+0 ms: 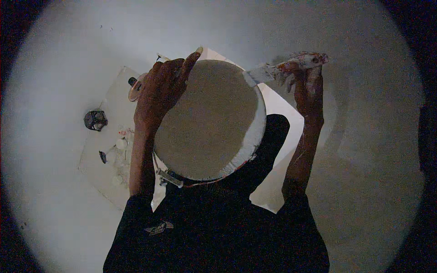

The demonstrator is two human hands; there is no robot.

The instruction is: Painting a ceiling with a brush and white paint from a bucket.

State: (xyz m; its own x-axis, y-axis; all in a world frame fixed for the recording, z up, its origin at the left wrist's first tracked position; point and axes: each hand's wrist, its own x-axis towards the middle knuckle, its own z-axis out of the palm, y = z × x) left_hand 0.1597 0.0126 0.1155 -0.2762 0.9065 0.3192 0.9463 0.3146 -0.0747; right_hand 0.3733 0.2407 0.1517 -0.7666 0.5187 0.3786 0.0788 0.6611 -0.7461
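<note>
A round bucket [207,123] of smooth beige paint fills the middle, and its pale inner wall shows along the right side. My left hand [166,84] grips its upper left rim. One finger stretches along the far edge, and the other fingertips are hidden. In my right hand [310,84] is a paintbrush [300,61] with a paint-smeared handle, lying nearly level. Its whitish bristles touch the upper right rim. A wire handle with a grip [169,177] hangs at the bucket's lower left.
My dark-clad knee [277,129] is right of the bucket. A white sheet [282,107] lies behind it. To the left, a pale sheet [98,159] carries small items, among them a black openwork object [95,120] and a round copper-coloured piece [135,88].
</note>
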